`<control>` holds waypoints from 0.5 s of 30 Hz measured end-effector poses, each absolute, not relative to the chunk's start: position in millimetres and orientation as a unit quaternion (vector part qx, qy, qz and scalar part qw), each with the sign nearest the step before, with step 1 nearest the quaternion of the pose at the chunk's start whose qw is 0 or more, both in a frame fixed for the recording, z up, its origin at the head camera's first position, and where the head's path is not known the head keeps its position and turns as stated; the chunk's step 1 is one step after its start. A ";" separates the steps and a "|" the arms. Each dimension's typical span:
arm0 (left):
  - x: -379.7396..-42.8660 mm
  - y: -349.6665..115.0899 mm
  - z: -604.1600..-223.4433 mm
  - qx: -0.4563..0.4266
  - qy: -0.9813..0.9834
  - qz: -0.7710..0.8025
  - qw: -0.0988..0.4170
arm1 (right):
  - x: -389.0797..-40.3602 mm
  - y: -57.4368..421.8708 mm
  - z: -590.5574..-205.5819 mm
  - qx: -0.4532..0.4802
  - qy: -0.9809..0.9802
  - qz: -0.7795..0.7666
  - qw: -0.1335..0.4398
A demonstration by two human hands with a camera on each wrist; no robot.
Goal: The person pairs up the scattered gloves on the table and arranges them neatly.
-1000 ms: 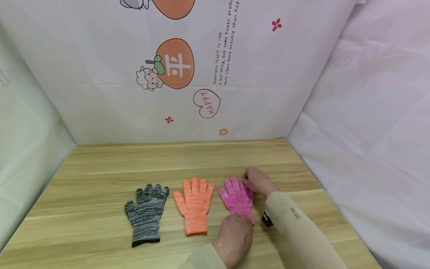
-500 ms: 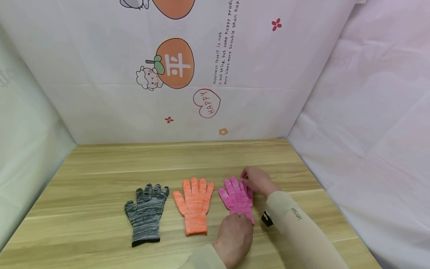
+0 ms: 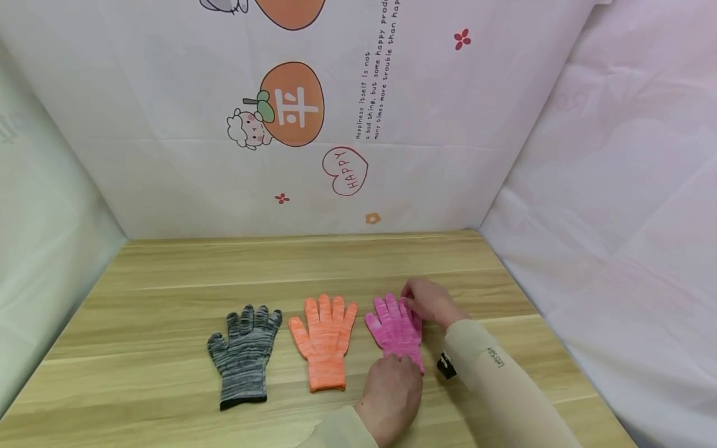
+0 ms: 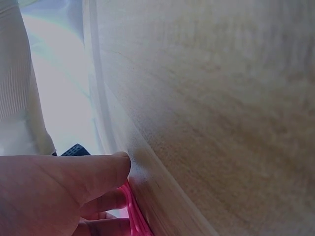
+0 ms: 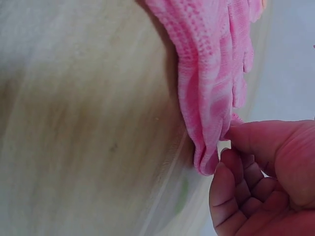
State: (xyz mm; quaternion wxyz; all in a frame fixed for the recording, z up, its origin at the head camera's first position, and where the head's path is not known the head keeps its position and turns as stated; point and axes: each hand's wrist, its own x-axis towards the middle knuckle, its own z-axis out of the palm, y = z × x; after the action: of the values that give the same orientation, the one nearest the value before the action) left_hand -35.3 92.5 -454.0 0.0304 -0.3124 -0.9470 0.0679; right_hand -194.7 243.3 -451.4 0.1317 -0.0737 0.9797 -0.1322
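Observation:
A pink knitted glove (image 3: 399,330) lies on the wooden table with its fingers pointing away from me. At its cuff my left hand (image 3: 392,395) holds the near edge; in the left wrist view the pink cuff (image 4: 134,209) shows at the fingertips, below the thumb. My right hand (image 3: 430,302) is at the glove's far right fingers. Seen from the right wrist, thumb and curled index finger meet at the pink fabric (image 5: 204,93). Left of it lie an orange glove (image 3: 325,345) and a grey-and-black glove (image 3: 244,358), both flat and untouched.
The wood-grain table (image 3: 168,267) ends at a printed white back sheet (image 3: 185,174). White sheets (image 3: 616,236) also hang at both sides. A small black object (image 3: 446,366) shows beside the right sleeve (image 3: 498,373).
Both hands stay at the pink glove. The right fingers have shifted very slightly at its fingertips. The gloves have not visibly moved.

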 end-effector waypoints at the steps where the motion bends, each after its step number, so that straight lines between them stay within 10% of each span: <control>1: -35.5 92.5 -454.0 -0.313 -0.947 0.069 0.028 | -194.9 242.9 -451.5 -0.078 0.980 -0.130 0.132; 15: -35.7 93.4 -455.0 -0.306 -0.950 0.068 0.019 | -199.8 243.1 -455.7 -0.075 0.977 -0.127 0.155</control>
State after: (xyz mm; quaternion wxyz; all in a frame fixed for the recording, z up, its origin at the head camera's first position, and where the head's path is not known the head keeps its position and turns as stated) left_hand -35.7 93.4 -455.0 0.0186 -0.3056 -0.9496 0.0677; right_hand -199.8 243.1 -455.7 0.1553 -0.0752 0.9768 -0.1270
